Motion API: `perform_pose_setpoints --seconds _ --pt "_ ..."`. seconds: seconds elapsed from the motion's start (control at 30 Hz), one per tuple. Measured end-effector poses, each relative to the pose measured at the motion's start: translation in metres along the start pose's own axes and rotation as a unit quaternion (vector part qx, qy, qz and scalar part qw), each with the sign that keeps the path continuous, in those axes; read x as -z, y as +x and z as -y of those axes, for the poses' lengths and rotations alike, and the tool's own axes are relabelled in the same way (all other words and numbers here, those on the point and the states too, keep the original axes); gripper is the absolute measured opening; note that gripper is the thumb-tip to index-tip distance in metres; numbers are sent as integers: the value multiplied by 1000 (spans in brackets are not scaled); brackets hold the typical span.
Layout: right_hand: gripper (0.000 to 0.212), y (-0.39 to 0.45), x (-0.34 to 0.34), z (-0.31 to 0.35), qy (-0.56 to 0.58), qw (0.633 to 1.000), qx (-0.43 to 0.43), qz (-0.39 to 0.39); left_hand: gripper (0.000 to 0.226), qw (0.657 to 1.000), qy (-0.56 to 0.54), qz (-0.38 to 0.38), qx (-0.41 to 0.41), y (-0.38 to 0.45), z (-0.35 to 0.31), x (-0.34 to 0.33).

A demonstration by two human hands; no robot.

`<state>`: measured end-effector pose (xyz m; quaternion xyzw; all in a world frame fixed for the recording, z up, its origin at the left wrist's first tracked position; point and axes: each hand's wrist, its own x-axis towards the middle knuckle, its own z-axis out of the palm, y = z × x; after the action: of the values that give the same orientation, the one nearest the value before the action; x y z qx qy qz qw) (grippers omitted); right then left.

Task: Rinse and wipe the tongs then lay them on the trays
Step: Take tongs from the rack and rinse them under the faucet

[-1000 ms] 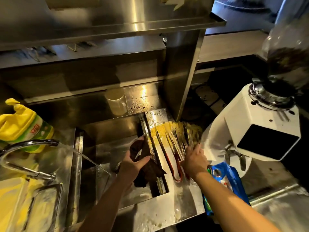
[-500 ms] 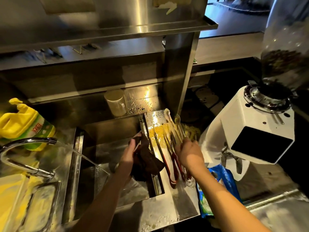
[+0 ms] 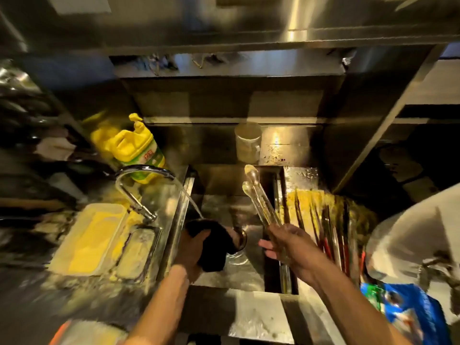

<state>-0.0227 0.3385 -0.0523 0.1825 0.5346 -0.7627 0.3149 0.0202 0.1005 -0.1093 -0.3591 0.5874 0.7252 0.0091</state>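
Head view looks down on a steel sink [image 3: 231,212] set in a wet steel desk [image 3: 261,317], and everything is placed from that sink. Over its right part, the right hand [image 3: 291,247] has its fingers curled round the handle end of a pair of clear tongs [image 3: 258,197]; the tongs rise from the hand toward the sink's back wall, their two tips slightly apart. Over the sink's left part, the left hand [image 3: 193,247] grips a dark cloth [image 3: 214,242], bunched up and just under the stream of water [image 3: 191,200] that falls from the curved faucet [image 3: 139,185] on the sink's left rim. The two hands are near each other but apart, and the cloth does not touch the tongs.

Right of the sink, more tongs [image 3: 328,227] lie side by side on a yellow-lit patch of desk, some with red handles. Farther right stands a white machine [image 3: 413,235], with a blue packet [image 3: 413,314] in front of it. Left of the sink sit a yellow detergent bottle [image 3: 134,148] and a pale tray [image 3: 89,237]. Behind the sink a cup [image 3: 247,141] stands on a ledge below steel shelving. The room is dim and the edges blur.
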Motion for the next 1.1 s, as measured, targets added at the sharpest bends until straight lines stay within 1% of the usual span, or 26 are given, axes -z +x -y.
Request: perform_pose_setpoints --seconds 0.07,0.1,0.13,0.23,0.27,0.3,0.37,0.4,0.43,0.5,0.53,0.63,0.73,0.8,0.83,0.9,1.0,1.03,1.1 --pt "36 3 -11 -3 -10 1000 -15 19 27 997 64 -28 -36 5 -2 15" --pt "39 7 -21 -7 -20 999 -20 30 30 995 79 -37 -39 9 -3 28" --pt "40 10 -29 -9 -28 999 -22 33 34 997 67 -38 -30 13 -4 39" --pt "46 18 -49 -15 -12 999 -28 45 43 999 -50 -12 4 24 -5 66" --pt "48 21 -54 -18 2 998 -34 54 43 997 -74 -7 5 30 -3 74" --pt "49 23 -59 -19 12 997 -40 63 37 996 -86 -7 2 34 -2 80" --pt "44 25 -67 -21 11 996 -52 68 21 992 -125 3 -6 40 -2 87" --pt "41 26 -71 -22 5 996 -59 64 17 988 -150 18 -7 43 -3 88" --pt "37 27 -74 -23 -6 996 -68 59 20 984 -176 37 -10 46 -5 87" --pt "29 27 -80 -24 -46 994 -85 54 38 970 -232 75 -4 57 -11 82" --pt "26 26 -82 -25 -75 992 -90 55 41 961 -260 96 4 61 -15 77" --pt "31 29 -90 -31 -120 988 -81 47 39 939 -305 152 35 79 -28 65" --pt "34 32 -99 -37 -127 986 -87 59 42 935 -305 177 44 89 -40 57" --pt "36 34 -104 -40 -135 985 -94 60 40 929 -299 217 31 95 -48 54" --pt "37 35 -107 -42 -143 984 -92 59 38 933 -284 219 35 97 -52 52" --pt "38 34 -112 -45 -164 981 -84 54 29 948 -253 178 71 106 -55 45" --pt "40 31 -121 -48 -185 979 -74 52 15 965 -201 139 91 113 -57 29" --pt "41 29 -123 -48 -188 978 -75 55 22 972 -186 106 98 116 -57 24" --pt "43 26 -124 -49 -191 977 -82 57 56 985 -134 25 102 125 -58 19"
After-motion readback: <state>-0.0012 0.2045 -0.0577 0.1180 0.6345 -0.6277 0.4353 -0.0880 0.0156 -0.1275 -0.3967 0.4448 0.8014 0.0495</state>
